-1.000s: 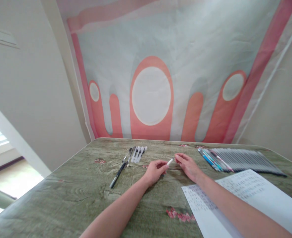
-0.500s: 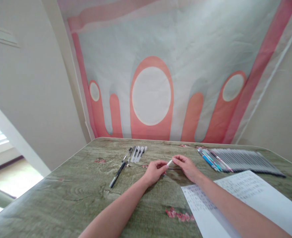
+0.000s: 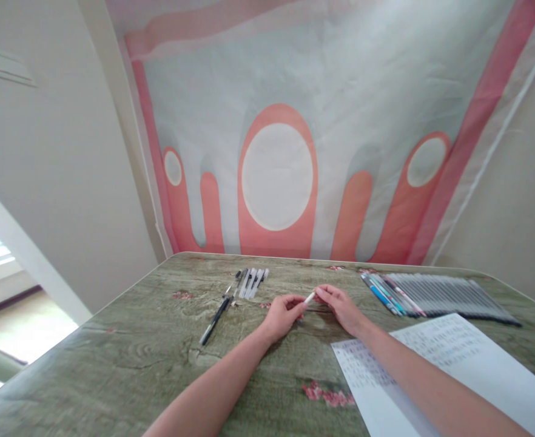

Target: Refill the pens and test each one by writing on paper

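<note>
Pens point(image 3: 449, 294) lie lined up, parts point(image 3: 253, 291) sit loose, and our left hand point(image 3: 280, 318) and right hand point(image 3: 344, 308) pinch a white piece point(image 3: 310, 298).

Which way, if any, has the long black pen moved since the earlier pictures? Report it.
No: the long black pen lies unmoved against the pink blossom print left of it.

Our left forearm point(image 3: 217, 383) and right forearm point(image 3: 435, 382) are bare along all that shows of them, smooth and slender, each widening away from a narrow wrist. Our left hand point(image 3: 282, 318) and right hand point(image 3: 341, 307) are bare too, with slim fingers; our nails are too small to make out.
</note>
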`<state>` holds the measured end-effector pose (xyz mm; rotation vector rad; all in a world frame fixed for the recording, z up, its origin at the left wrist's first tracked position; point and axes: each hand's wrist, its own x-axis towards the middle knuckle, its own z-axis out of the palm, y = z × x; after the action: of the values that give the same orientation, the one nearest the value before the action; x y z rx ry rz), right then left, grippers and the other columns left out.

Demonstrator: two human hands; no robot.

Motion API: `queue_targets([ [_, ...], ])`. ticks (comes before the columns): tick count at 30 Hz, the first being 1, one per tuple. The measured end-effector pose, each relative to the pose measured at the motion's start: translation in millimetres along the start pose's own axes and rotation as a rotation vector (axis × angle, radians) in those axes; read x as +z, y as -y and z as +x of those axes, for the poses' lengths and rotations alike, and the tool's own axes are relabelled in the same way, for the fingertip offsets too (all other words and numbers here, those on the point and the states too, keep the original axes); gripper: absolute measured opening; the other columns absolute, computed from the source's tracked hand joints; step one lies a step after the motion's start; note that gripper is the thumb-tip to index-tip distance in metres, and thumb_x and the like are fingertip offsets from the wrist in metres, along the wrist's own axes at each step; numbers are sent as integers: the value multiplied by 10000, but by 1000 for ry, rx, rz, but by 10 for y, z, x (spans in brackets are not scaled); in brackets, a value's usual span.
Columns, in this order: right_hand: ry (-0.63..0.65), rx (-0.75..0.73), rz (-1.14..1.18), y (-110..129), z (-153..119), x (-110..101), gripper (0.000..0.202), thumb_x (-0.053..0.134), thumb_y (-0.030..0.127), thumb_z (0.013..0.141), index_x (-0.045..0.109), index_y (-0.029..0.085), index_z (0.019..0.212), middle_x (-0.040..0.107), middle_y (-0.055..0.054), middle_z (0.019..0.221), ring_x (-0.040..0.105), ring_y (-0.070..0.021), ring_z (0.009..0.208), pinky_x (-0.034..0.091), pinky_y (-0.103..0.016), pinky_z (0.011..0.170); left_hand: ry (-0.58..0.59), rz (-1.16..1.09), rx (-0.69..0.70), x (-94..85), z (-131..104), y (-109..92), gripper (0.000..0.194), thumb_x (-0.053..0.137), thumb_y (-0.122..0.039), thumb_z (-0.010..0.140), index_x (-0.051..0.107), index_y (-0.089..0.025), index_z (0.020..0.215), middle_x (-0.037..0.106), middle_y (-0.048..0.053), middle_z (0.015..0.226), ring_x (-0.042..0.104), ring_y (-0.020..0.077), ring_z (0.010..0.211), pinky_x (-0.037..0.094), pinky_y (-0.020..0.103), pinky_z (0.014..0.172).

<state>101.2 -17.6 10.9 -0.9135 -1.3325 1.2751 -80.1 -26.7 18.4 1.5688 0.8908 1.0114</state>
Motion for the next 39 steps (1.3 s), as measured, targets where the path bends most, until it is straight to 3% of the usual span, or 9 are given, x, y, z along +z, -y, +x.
queue_targets([
  [5, -19, 14, 4, -10, -7, 6, 372, 568, 462, 726, 640, 187, 966, 645, -34, 849, 547, -186, 827, 387, -306, 781, 1, -19, 0, -9, 13, 26, 404, 579, -434, 701, 635, -111, 937, 628, 44, 717, 505, 91, 551, 416, 209, 550],
  [16, -71, 7, -96, -1, -11, 6, 319, 600, 477, 685, 667, 169, 738, 624, 0, 667, 514, -145, 646, 384, -265, 647, 38, -41, -15, -12, 12, 32, 354, 602, -394, 694, 646, -108, 898, 630, 39, 706, 510, 93, 555, 423, 210, 558],
  [22, -9, 5, -52, 74, -47, 38, 368, 578, 470, 714, 658, 193, 943, 654, -32, 876, 543, -186, 840, 382, -293, 779, 18, -34, -18, -8, 14, 22, 373, 601, -411, 689, 646, -114, 910, 633, 35, 699, 519, 96, 552, 427, 214, 563],
  [28, -38, 27, -89, 61, -42, 39, 344, 605, 482, 680, 674, 169, 805, 656, -22, 738, 544, -168, 697, 401, -286, 684, 27, -48, -14, -1, 3, 6, 351, 611, -399, 685, 651, -109, 879, 634, 40, 703, 518, 95, 552, 427, 211, 557],
  [33, -19, 0, -52, 99, -51, 51, 386, 583, 490, 697, 666, 189, 924, 657, -40, 888, 547, -190, 837, 391, -299, 775, 7, -40, -5, -1, 4, 19, 359, 601, -394, 699, 642, -108, 911, 628, 41, 694, 513, 93, 552, 425, 210, 556],
  [39, -46, 21, -78, 75, -43, 41, 354, 619, 482, 662, 685, 175, 826, 658, -28, 751, 545, -176, 715, 402, -298, 705, 29, -35, -5, -7, 15, 34, 348, 614, -392, 686, 648, -103, 877, 638, 54, 728, 524, 101, 575, 433, 218, 571],
])
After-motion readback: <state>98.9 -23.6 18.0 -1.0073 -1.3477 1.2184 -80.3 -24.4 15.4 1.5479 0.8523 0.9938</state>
